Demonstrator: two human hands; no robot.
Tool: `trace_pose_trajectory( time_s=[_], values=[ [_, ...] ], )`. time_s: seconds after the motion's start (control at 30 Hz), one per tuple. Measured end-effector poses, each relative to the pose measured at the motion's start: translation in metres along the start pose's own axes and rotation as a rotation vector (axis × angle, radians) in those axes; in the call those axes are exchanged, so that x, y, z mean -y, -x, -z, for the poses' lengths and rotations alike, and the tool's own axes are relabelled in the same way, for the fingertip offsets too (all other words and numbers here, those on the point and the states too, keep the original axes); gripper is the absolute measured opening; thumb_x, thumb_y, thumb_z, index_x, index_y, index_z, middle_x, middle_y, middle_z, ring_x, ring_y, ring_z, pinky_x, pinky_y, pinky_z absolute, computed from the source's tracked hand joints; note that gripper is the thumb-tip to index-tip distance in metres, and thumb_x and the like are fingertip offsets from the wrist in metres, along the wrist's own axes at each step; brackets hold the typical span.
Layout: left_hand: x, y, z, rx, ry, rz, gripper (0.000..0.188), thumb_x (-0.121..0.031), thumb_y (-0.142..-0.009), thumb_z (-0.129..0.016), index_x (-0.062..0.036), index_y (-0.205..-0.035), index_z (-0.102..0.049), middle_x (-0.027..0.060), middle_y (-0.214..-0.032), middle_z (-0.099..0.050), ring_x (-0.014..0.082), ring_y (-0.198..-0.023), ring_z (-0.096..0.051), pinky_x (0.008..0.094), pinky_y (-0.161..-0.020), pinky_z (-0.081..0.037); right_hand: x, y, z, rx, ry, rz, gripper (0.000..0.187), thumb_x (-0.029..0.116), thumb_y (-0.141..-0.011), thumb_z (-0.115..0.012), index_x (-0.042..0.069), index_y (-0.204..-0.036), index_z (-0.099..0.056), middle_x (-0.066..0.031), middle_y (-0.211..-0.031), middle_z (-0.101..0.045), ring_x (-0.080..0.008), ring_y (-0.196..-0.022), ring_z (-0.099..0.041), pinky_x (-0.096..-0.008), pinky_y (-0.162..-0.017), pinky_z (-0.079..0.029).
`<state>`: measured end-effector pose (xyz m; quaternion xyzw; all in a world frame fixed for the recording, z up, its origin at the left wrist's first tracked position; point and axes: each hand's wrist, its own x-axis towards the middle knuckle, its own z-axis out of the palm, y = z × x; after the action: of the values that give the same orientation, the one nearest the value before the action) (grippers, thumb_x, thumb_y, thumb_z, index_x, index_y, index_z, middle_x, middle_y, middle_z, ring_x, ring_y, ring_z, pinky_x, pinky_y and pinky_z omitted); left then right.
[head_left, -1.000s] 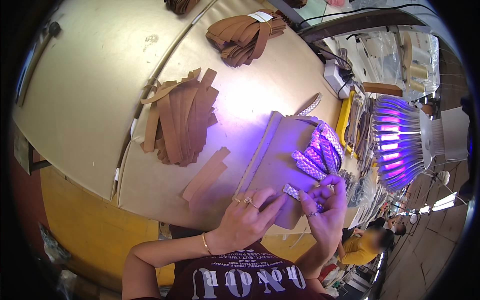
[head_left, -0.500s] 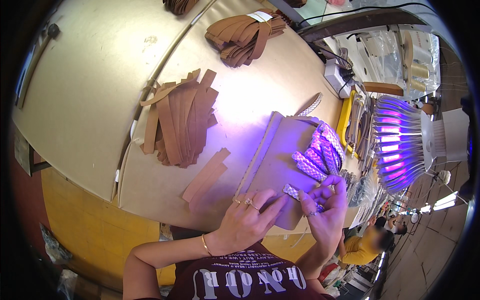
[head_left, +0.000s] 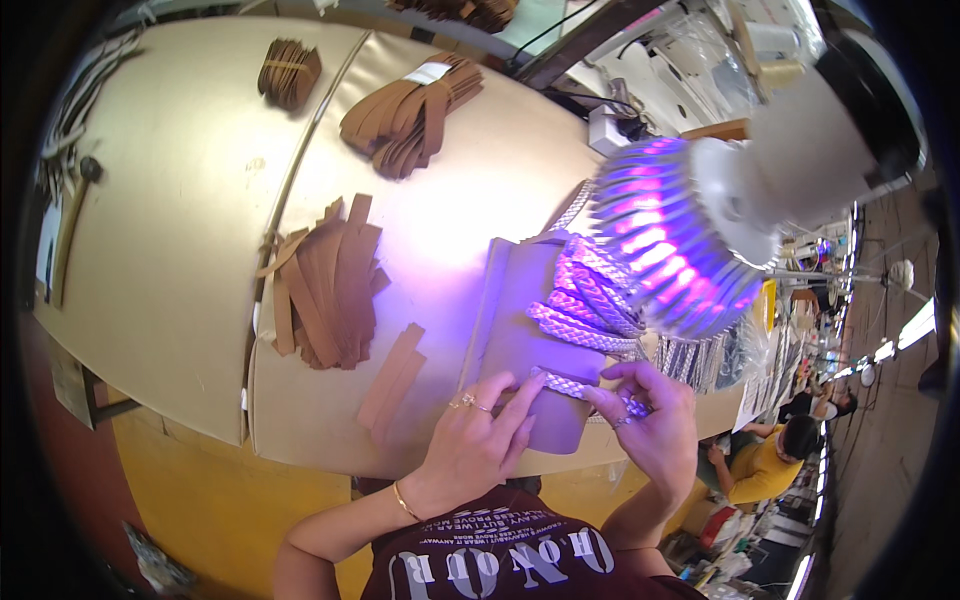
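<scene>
A tan leather piece (head_left: 520,330) lies flat on the table under a violet light. Several braided cords (head_left: 590,305) are piled on its right side. My left hand (head_left: 475,440) presses its fingertips on the near end of the leather, next to one braided strip (head_left: 562,382). My right hand (head_left: 650,415) pinches the right end of that same strip at the leather's near right corner. Both hands wear rings; the left wrist has a thin bracelet.
A lamp head (head_left: 680,240) glowing violet hangs close over the braids. Brown leather strips lie in a stack (head_left: 330,285) to the left, two loose strips (head_left: 395,380) near my left hand, more bundles (head_left: 410,115) farther back. A person in yellow (head_left: 770,460) sits at right.
The view has shifted closer to the lamp, which now looms larger. My hands stay on the leather and braid, with the left fingertips now nearer the strip.
</scene>
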<state>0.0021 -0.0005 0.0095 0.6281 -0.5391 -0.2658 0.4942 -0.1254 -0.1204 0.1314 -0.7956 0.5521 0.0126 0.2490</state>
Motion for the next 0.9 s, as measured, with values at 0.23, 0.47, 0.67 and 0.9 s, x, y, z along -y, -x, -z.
trace_pose_trajectory(
  time_s=[0.23, 0.47, 0.67, 0.9],
  values=[
    [-0.005, -0.002, -0.002, -0.019, -0.114, -0.024, 0.046, -0.012, -0.087, -0.064, -0.0061, -0.133, -0.057, 0.0152, -0.108, -0.055, 0.0265, -0.083, -0.061, 0.0393, -0.073, -0.05, -0.025, -0.002, 0.009, -0.062, -0.046, 0.124, 0.028, 0.023, -0.082, -0.079, -0.002, -0.076, -0.069, -0.011, -0.066, -0.063, -0.0208, -0.057, -0.06, -0.0323, -0.054, -0.044],
    [-0.009, -0.002, -0.002, 0.002, -0.164, -0.022, 0.047, -0.009, -0.086, -0.066, -0.0052, -0.132, -0.058, 0.016, -0.108, -0.056, 0.0275, -0.084, -0.06, 0.0387, -0.073, -0.05, -0.043, -0.006, -0.003, -0.044, -0.172, 0.066, 0.029, 0.026, -0.084, -0.077, -0.002, -0.079, -0.07, -0.0143, -0.067, -0.063, -0.0243, -0.058, -0.06, -0.0351, -0.056, -0.045],
    [-0.011, -0.004, -0.001, 0.031, -0.225, -0.042, 0.047, -0.007, -0.085, -0.066, -0.0027, -0.131, -0.058, 0.0167, -0.109, -0.055, 0.0284, -0.085, -0.06, 0.0385, -0.073, -0.05, -0.057, -0.008, -0.014, -0.003, -0.244, 0.028, 0.042, 0.042, -0.087, -0.07, 0.001, -0.079, -0.071, -0.0158, -0.067, -0.064, -0.0339, -0.064, -0.063, -0.0429, -0.06, -0.047],
    [-0.023, -0.004, 0.005, 0.1, -0.41, -0.035, 0.047, -0.006, -0.086, -0.065, -0.0016, -0.132, -0.057, 0.0206, -0.119, -0.053, 0.0361, -0.102, -0.057, 0.0455, -0.087, -0.047, -0.062, -0.008, -0.026, -0.001, -0.277, -0.001, 0.048, 0.05, -0.088, -0.067, 0.003, -0.081, -0.072, -0.0159, -0.067, -0.064, -0.0337, -0.066, -0.065, -0.0424, -0.061, -0.049]
  ],
)
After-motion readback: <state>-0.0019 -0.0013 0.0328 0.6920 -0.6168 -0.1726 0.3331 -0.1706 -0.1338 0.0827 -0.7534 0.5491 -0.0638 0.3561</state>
